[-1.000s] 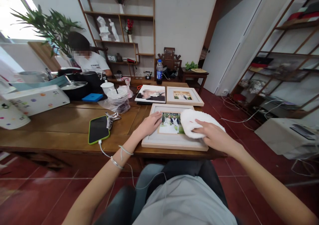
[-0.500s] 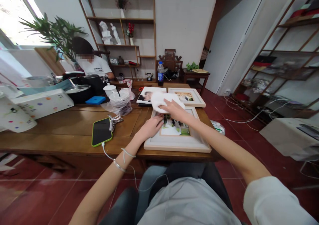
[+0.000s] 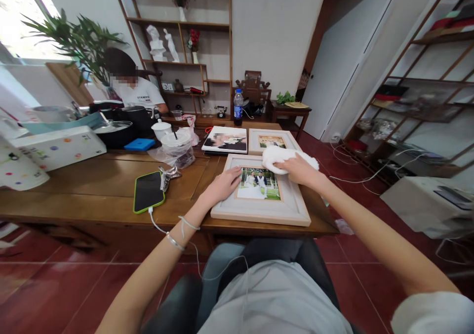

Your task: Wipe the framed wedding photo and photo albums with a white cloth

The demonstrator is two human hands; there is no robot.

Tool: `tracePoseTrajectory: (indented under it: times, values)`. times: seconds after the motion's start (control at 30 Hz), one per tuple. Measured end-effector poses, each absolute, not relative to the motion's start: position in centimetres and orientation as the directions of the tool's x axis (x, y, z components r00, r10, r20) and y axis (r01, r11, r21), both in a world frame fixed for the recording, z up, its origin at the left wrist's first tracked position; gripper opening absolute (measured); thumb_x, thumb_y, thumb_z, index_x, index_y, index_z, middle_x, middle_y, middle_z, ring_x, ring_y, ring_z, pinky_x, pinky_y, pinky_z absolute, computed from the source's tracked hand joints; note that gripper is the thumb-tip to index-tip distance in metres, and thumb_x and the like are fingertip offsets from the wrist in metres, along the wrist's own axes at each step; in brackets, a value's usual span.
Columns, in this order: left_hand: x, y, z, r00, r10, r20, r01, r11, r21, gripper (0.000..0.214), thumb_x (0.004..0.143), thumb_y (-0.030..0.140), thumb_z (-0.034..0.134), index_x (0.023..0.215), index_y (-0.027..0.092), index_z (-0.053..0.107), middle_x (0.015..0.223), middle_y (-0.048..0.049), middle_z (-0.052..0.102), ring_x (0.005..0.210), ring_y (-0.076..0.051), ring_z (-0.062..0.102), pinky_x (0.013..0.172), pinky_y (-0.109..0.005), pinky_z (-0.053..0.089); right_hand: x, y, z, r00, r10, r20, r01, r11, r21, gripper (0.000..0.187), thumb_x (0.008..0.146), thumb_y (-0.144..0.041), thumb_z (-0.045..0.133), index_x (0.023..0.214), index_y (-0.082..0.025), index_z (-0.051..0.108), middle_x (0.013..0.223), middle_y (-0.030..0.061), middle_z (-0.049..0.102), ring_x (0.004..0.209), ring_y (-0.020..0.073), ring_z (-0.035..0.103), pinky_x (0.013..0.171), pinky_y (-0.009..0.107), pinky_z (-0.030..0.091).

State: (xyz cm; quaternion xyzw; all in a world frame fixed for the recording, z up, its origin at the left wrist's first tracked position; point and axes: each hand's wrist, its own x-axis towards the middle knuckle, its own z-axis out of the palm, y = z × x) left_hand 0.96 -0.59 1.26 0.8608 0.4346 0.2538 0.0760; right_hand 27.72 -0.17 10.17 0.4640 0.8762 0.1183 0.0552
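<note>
A white-framed photo (image 3: 259, 209) lies flat near the front edge of the wooden table (image 3: 92, 186). My left hand (image 3: 222, 186) rests flat on the frame's left side, fingers stretched out, pressing it down. My right hand (image 3: 298, 170) presses a white cloth (image 3: 281, 155) onto the frame's far right corner, fingers closed over the cloth. The picture in the middle of the frame is uncovered.
Two more framed pictures (image 3: 272, 141) (image 3: 225, 140) lie behind. A green-cased phone (image 3: 147, 192) on a charging cable, a metal clip (image 3: 168, 173), bagged food tubs (image 3: 177, 145), pots and boxes sit to the left. Another person (image 3: 131, 90) sits at the far side. Cables cross the red floor at right.
My right hand swept the cloth from the frame's right side up to its far left, then back to the far right corner. My left hand stayed on the frame.
</note>
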Motion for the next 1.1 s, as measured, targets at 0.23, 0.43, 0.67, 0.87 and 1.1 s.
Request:
tracePoseTrajectory:
  times: [0.23, 0.43, 0.67, 0.87, 1.1]
  values:
    - [0.9, -0.7, 1.1, 0.493, 0.78, 0.384, 0.718, -0.615, 0.327, 0.04, 0.09, 0.028, 0.036, 0.126, 0.015, 0.051, 0.135, -0.0085, 0.046, 0.129, -0.019, 0.038, 0.106, -0.038, 0.033, 31.2, 0.6, 12.9, -0.291, 0.922, 0.256, 0.947, 0.24, 0.214, 0.058, 0.071, -0.004, 0.043, 0.128, -0.018, 0.047, 0.099, 0.0142, 0.064, 0.085, 0.0267, 0.058, 0.069, 0.033, 0.039]
    - [1.0, -0.7, 1.0, 0.48, 0.794, 0.374, 0.725, -0.599, 0.341, 0.04, 0.09, 0.029, 0.036, 0.125, 0.015, 0.052, 0.135, -0.0087, 0.046, 0.128, -0.02, 0.039, 0.105, -0.037, 0.034, 29.4, 0.0, 9.3, -0.495, 0.845, 0.203, 0.866, 0.461, 0.195, 0.063, 0.068, 0.001, 0.04, 0.126, -0.02, 0.05, 0.113, 0.0126, 0.059, 0.1, 0.0255, 0.053, 0.081, 0.035, 0.037]
    - [1.0, -0.7, 1.1, 0.481, 0.797, 0.365, 0.731, -0.594, 0.336, 0.041, 0.09, 0.03, 0.037, 0.125, 0.016, 0.052, 0.136, -0.0081, 0.046, 0.128, -0.021, 0.039, 0.105, -0.037, 0.034, 27.3, 0.3, 8.0, -0.515, 0.839, 0.178, 0.85, 0.474, 0.23, 0.061, 0.07, -0.002, 0.04, 0.128, -0.021, 0.047, 0.11, 0.0139, 0.058, 0.092, 0.0257, 0.055, 0.077, 0.035, 0.036]
    - [1.0, -0.8, 1.3, 0.476, 0.809, 0.346, 0.734, -0.582, 0.35, 0.042, 0.09, 0.032, 0.036, 0.125, 0.016, 0.052, 0.136, -0.0074, 0.045, 0.128, -0.021, 0.038, 0.106, -0.037, 0.034, 25.6, -0.8, 9.0, -0.514, 0.848, 0.131, 0.842, 0.469, 0.264, 0.055, 0.072, -0.001, 0.04, 0.124, -0.017, 0.052, 0.104, 0.0146, 0.059, 0.091, 0.025, 0.054, 0.075, 0.033, 0.035]
    - [1.1, -0.7, 1.1, 0.463, 0.813, 0.353, 0.748, -0.572, 0.335, 0.042, 0.09, 0.032, 0.036, 0.126, 0.017, 0.051, 0.137, -0.0063, 0.044, 0.128, -0.021, 0.039, 0.105, -0.037, 0.034, 24.6, -7.8, 9.4, -0.545, 0.838, 0.035, 0.826, 0.529, 0.196, 0.054, 0.071, -0.003, 0.039, 0.12, -0.02, 0.055, 0.092, 0.0127, 0.064, 0.08, 0.0246, 0.058, 0.066, 0.031, 0.032]
